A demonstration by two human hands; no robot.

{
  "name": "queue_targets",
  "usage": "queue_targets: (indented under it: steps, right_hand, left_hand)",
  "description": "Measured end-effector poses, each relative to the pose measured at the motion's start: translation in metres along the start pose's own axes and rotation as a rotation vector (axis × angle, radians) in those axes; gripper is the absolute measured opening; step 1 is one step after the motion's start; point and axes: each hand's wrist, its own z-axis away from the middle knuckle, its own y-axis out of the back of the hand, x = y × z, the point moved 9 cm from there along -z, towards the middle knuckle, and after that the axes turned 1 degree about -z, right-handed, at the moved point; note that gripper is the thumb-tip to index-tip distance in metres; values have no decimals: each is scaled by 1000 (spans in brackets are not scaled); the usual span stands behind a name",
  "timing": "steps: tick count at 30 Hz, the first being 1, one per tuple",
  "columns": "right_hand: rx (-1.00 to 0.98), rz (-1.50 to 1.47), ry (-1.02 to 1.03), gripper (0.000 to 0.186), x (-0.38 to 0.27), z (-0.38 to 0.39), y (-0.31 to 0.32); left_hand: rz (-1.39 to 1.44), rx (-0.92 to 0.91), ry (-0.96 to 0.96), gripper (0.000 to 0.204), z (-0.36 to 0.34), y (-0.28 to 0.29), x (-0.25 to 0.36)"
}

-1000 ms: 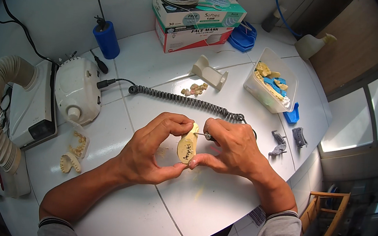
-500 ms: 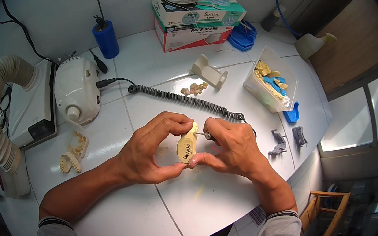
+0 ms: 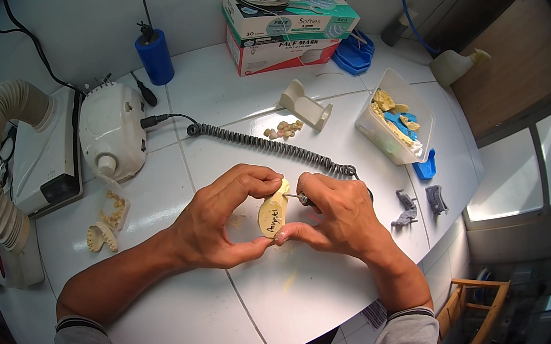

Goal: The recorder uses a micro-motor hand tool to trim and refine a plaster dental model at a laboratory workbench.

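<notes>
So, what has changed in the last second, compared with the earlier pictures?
Almost nothing. The left hand keeps pinching the yellowish plaster cast on edge, and the right hand keeps the handpiece tip at its upper rim; both shifted only very slightly. Nothing was taken or let go. The coiled cord, the white motor unit and the casts at the left stayed in place.
</notes>
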Motion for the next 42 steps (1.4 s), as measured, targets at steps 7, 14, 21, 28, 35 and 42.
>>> queue_targets:
  steps: [7, 14, 21, 28, 35, 42]
  right_hand:
    - [18, -1, 8, 72, -2, 0, 2]
    - [6, 1, -1, 71, 0, 1, 0]
    - [-5, 18, 5, 72, 0, 1, -1]
    - [17, -12, 1, 73, 1, 0, 0]
    - [7, -1, 1, 72, 1, 0, 0]
    - [-3, -7, -5, 72, 2, 0, 0]
  left_hand:
    - [0, 0, 8, 72, 0, 0, 0]
    - [-10, 4, -12, 72, 0, -1, 0]
    - [0, -7, -14, 70, -1, 0, 2]
    - [17, -16, -13, 67, -2, -1, 3]
    - [11, -20, -21, 67, -2, -1, 4]
    - [4, -18, -14, 68, -2, 0, 4]
